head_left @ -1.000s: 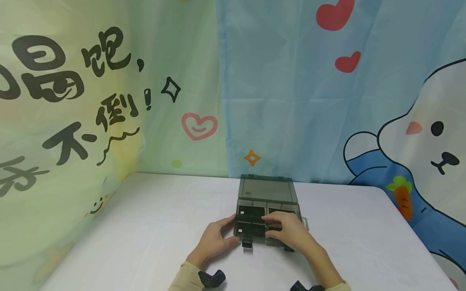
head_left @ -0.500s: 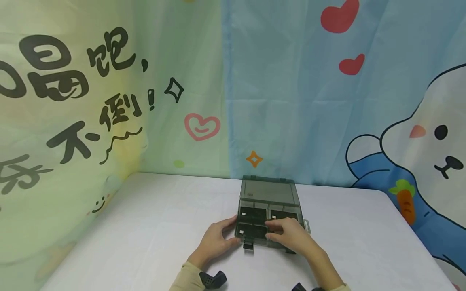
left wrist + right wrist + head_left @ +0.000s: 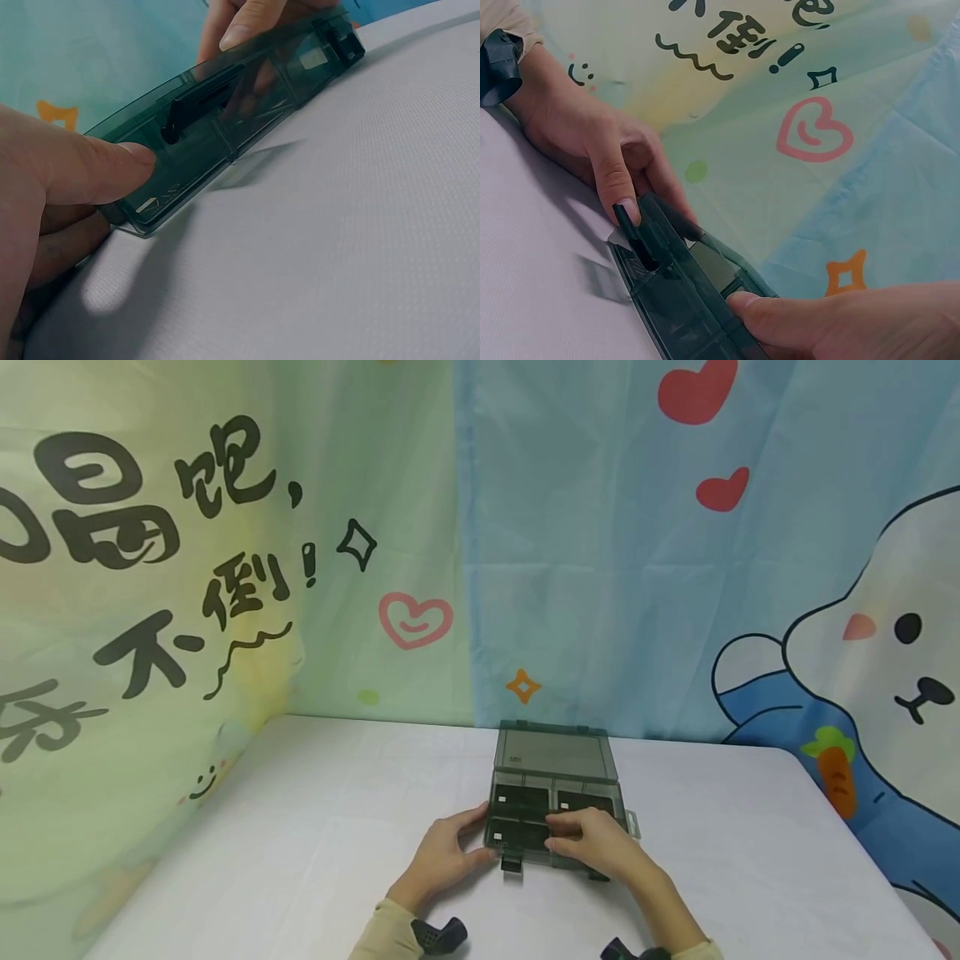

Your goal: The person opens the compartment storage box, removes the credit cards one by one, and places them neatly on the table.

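Observation:
A translucent dark-green plastic compartment box (image 3: 536,857) lies on the white table, its lid (image 3: 557,752) folded back. Black rectangular pieces with small white labels sit inside: a rear-left piece (image 3: 510,800), a front-left piece (image 3: 517,835) and a rear-right piece (image 3: 594,802). My left hand (image 3: 437,857) holds the box's left end, its thumb (image 3: 124,169) against the front wall. Over the front-right compartment, my right hand (image 3: 600,843) pinches at a black piece between thumb and fingers; the hand hides most of that piece. The right thumb (image 3: 761,309) reaches over the rim.
Two latches hang from the box's front, the left latch (image 3: 512,863) plainly seen. A small loop (image 3: 633,824) juts from its right side. Behind the white table (image 3: 337,777) hangs a printed curtain (image 3: 570,543). A dark wrist device (image 3: 440,936) sits on the left sleeve.
My right hand has come slightly toward the front of the box, showing more of the rear-right piece. The left hand keeps its hold. The head view has shifted a little.

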`<state>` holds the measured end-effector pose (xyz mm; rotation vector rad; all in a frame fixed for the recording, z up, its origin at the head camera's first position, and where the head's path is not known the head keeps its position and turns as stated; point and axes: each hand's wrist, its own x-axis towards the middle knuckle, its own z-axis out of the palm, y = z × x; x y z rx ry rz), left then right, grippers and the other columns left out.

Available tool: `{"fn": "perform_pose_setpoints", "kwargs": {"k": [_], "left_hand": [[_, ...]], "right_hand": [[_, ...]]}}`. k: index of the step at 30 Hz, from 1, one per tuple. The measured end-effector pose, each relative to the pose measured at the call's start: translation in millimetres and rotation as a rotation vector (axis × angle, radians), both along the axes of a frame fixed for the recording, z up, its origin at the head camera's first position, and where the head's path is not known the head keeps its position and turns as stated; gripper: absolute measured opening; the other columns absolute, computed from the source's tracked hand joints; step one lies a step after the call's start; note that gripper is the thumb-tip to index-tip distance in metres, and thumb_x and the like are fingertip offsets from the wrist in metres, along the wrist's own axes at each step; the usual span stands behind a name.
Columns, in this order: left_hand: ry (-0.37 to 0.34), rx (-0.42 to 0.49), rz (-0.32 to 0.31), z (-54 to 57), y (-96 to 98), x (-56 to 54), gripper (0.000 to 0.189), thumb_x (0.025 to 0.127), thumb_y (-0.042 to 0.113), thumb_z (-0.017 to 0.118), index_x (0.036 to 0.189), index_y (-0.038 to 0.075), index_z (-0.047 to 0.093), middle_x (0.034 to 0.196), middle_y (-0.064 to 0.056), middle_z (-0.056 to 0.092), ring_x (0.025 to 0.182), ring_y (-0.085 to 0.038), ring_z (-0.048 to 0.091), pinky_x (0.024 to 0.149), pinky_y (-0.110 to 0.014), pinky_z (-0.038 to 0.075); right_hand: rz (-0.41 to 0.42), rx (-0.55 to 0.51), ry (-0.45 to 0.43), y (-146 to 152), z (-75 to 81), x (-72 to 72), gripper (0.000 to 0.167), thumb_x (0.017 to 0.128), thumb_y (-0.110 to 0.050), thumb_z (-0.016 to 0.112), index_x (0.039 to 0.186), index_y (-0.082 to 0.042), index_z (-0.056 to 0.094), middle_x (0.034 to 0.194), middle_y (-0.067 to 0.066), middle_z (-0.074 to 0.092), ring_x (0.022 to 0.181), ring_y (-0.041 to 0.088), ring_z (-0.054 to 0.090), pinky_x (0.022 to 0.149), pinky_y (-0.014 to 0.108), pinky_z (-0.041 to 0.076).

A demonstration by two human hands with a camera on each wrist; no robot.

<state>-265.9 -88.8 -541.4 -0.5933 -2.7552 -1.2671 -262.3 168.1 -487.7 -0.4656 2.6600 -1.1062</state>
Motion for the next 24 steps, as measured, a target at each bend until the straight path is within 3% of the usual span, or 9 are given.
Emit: {"fn": "perform_pose_setpoints", "kwargs": {"k": [17, 24], "left_hand": [[0.001, 0.006, -0.004, -1.2, -0.5, 0.3, 0.070, 0.075, 0.034, 0.075, 0.137, 0.011, 0.051, 0.133, -0.002, 0.059, 0.125, -0.023, 0.055, 0.108, -0.043, 0.041], [0.001, 0.000, -0.006, -0.4, -0.4, -0.5, 0.070, 0.075, 0.035, 0.075, 0.137, 0.012, 0.051, 0.134, -0.002, 0.058, 0.125, -0.023, 0.054, 0.108, -0.043, 0.041]], "right_hand": [[-0.022, -0.035, 0.000, -4.7, -3.6, 0.0, 0.045, 0.089, -0.031, 0.065, 0.123, -0.001, 0.062, 0.116, 0.013, 0.068, 0.101, 0.025, 0.067, 0.080, 0.036, 0.058], [-0.043, -0.033, 0.020, -4.7, -2.7, 1.2, 0.038, 0.090, -0.024, 0.064, 0.120, -0.001, 0.064, 0.115, 0.012, 0.069, 0.105, 0.028, 0.065, 0.085, 0.041, 0.057]]}}
